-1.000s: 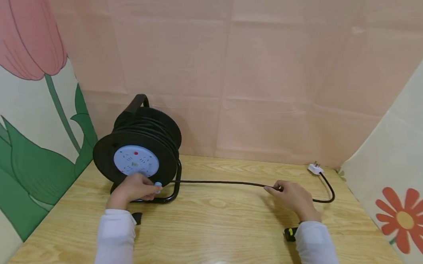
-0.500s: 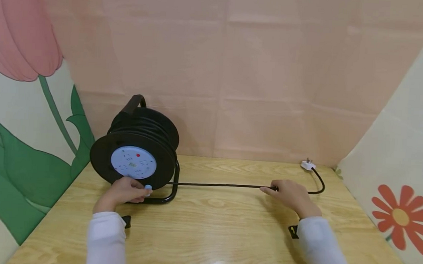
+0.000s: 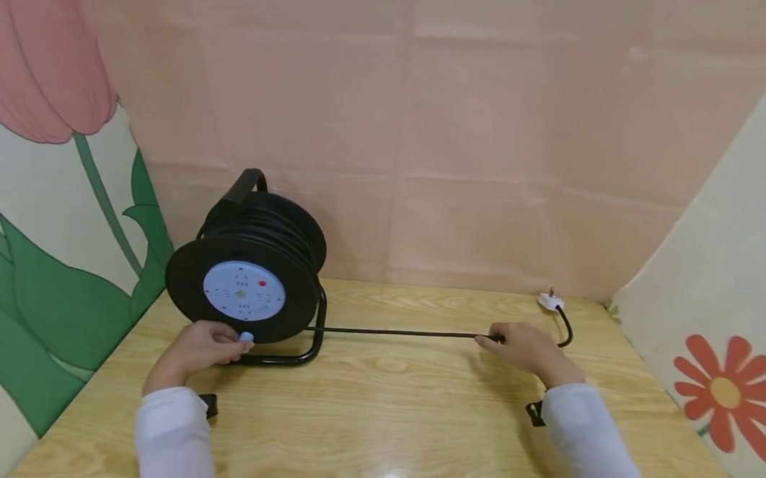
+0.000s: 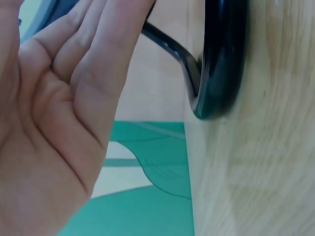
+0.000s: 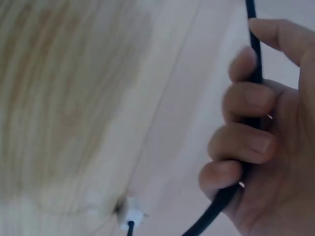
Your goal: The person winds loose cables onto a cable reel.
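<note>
A black cable reel (image 3: 179, 279) with a pale blue socket face (image 3: 244, 289) stands at the left of the table on a black tube frame (image 3: 320, 329). My left hand (image 3: 195, 348) pinches the small light-blue knob (image 3: 246, 337) at the lower rim of the reel's disc. From the reel a black cable (image 3: 391, 332) runs taut to the right. My right hand (image 3: 527, 347) grips that cable, its fingers curled round it in the right wrist view (image 5: 251, 123). Beyond this hand the cable bends up to a white plug (image 3: 551, 302). In the left wrist view the knob is out of sight.
The wooden table (image 3: 374, 412) meets a pink backdrop (image 3: 400, 160) behind. Side panels with a painted tulip (image 3: 48, 55) and a red flower (image 3: 729, 394) flank it. Black straps show at both wrists.
My left hand has moved left along the lower rim with the knob, and the reel's disc has turned clockwise. The plug has slid left, closer to my right hand, which stays nearly in place.
</note>
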`<action>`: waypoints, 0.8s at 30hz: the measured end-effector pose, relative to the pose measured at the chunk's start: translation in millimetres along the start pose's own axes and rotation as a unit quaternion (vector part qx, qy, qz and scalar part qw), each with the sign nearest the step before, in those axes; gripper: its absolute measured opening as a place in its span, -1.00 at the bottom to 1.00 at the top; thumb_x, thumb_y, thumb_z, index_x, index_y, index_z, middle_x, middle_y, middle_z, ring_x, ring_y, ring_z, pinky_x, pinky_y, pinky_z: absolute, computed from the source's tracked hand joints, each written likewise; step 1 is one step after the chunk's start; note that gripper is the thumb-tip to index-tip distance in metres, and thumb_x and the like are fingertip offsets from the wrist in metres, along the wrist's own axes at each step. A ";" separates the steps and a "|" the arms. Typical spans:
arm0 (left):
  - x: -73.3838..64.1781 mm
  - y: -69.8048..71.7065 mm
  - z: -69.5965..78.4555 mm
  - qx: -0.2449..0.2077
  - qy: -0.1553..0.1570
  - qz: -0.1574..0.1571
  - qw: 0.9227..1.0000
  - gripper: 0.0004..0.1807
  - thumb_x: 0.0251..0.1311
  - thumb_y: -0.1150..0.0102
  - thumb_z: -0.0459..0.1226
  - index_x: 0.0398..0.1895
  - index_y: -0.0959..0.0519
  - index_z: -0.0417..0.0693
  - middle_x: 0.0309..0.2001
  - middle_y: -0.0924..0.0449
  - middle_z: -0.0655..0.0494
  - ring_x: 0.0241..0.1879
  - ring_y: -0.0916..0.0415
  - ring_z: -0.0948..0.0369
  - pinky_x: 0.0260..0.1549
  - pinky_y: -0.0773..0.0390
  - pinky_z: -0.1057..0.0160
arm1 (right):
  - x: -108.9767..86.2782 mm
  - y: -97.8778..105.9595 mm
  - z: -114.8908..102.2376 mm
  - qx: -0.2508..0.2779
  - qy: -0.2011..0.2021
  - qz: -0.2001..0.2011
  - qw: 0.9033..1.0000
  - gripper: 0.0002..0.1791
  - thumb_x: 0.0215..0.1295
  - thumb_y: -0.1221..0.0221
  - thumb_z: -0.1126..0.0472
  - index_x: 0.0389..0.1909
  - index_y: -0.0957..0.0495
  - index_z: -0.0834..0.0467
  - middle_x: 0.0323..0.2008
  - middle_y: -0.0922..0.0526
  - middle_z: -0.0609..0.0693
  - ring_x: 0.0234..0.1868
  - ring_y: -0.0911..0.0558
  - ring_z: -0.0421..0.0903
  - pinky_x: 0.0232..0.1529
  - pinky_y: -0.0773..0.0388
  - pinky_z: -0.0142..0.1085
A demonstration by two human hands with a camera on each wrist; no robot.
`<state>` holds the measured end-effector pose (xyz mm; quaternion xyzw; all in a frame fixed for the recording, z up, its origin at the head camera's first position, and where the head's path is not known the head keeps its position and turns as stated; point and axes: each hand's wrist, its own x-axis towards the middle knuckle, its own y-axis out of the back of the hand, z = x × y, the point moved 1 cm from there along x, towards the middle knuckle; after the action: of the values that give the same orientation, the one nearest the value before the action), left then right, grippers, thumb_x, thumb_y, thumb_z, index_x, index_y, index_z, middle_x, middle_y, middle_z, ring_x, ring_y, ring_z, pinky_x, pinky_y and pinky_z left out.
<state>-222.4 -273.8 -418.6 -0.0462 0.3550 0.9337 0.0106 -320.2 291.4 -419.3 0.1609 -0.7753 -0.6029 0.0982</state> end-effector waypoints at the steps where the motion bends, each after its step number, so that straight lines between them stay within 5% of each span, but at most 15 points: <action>1: -0.3 1.4 -1.4 0.009 0.003 0.007 1.000 -0.46 0.10 -0.44 0.09 -0.18 -0.66 -0.23 -0.32 -0.72 0.08 -0.32 -0.63 0.17 -0.20 -0.62 0.10 | -0.2 -1.4 1.0 0.004 -0.004 -0.005 1.000 -0.47 0.41 -0.04 -0.35 -0.18 -0.63 0.03 -0.37 -0.62 -0.09 -0.44 -0.52 -0.11 -0.44 -0.46 -0.13; 11: -13.3 18.8 -9.6 0.061 0.013 0.073 0.995 -0.45 0.08 -0.45 0.08 -0.17 -0.64 -0.24 -0.24 -0.69 0.01 -0.23 -0.57 0.07 -0.25 -0.61 0.05 | -8.0 -14.6 13.2 0.021 -0.028 0.049 0.998 -0.31 0.22 0.01 -0.57 -0.54 -0.46 0.00 -0.63 -0.39 -0.06 -0.57 -0.33 -0.11 -0.53 -0.25 -0.23; 24: -18.0 22.0 -11.0 0.077 0.004 0.116 0.990 -0.52 0.08 -0.43 0.08 -0.25 -0.68 -0.18 -0.29 -0.73 0.04 -0.22 -0.60 0.07 -0.28 -0.57 0.09 | -6.0 -21.8 10.1 0.033 -0.003 0.052 0.998 -0.46 0.39 -0.01 -0.40 -0.49 -0.43 -0.03 -0.62 -0.36 -0.08 -0.60 -0.32 -0.13 -0.56 -0.22 -0.24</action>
<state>-204.8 -297.3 -410.5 -0.0070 0.4287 0.8983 -0.0957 -315.2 297.9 -442.6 0.1218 -0.8025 -0.5712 0.1219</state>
